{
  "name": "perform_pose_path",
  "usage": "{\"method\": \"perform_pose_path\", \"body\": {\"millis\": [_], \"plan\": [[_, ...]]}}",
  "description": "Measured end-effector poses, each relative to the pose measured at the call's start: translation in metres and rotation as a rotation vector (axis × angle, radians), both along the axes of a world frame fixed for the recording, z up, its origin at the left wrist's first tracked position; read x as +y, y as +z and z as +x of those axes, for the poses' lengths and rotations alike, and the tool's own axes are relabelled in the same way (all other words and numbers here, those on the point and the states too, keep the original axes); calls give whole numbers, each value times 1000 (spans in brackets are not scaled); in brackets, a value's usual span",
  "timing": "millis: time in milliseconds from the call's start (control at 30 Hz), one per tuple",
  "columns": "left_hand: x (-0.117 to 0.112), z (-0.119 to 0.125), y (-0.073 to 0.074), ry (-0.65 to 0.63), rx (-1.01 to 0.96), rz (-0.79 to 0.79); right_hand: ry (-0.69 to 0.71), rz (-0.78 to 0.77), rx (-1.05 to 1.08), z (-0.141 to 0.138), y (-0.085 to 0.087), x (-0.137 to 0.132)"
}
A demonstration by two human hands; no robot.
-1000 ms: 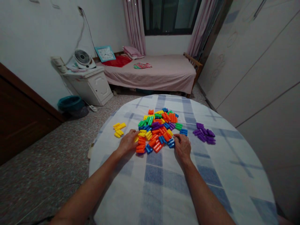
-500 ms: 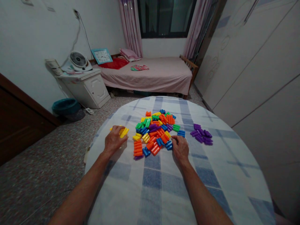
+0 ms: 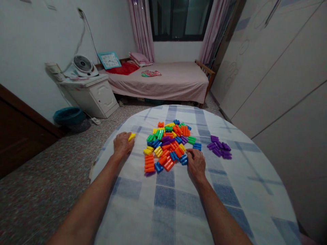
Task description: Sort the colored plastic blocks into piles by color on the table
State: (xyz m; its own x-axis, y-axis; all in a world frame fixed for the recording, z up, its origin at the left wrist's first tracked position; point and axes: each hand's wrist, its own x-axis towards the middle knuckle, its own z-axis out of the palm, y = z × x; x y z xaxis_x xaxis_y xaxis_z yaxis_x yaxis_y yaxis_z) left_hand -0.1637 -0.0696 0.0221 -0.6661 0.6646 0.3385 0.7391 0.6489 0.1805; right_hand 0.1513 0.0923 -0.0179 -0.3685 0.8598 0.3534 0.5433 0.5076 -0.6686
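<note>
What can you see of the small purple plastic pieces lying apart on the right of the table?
The small purple plastic pieces are glossy, short ridged blocks, loosely clustered and lying flat on the blue-checked white tablecloth. They sit apart, right of the mixed-colour pile of plastic pieces. Neither hand touches them; the right hand is nearer.

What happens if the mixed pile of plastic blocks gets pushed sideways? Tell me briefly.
The mixed pile would probably scatter rather than move as one: the pieces lie loose and unjoined on the checked tablecloth. Their rounded, ridged shapes look hard and light, so some may roll. The cloth might bunch under a hard shove from the right hand.
</note>
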Motion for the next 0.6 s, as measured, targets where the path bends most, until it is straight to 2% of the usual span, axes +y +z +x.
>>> {"method": "perform_pose_path", "body": {"millis": [100, 200, 400, 500, 600], "plan": [[8, 20, 5, -117, 124, 145, 10, 0, 6, 0, 1, -1], [28, 37, 7, -283, -21, 195, 13, 3, 11, 0, 3, -1], [75, 56, 5, -265, -317, 58, 13, -6, 8, 0, 5, -3], [83, 66, 4, -265, -497, 31, 15, -3, 8, 0, 5, -3], [81, 73, 0, -306, -605, 83, 13, -6, 5, 0, 5, -3]]}}
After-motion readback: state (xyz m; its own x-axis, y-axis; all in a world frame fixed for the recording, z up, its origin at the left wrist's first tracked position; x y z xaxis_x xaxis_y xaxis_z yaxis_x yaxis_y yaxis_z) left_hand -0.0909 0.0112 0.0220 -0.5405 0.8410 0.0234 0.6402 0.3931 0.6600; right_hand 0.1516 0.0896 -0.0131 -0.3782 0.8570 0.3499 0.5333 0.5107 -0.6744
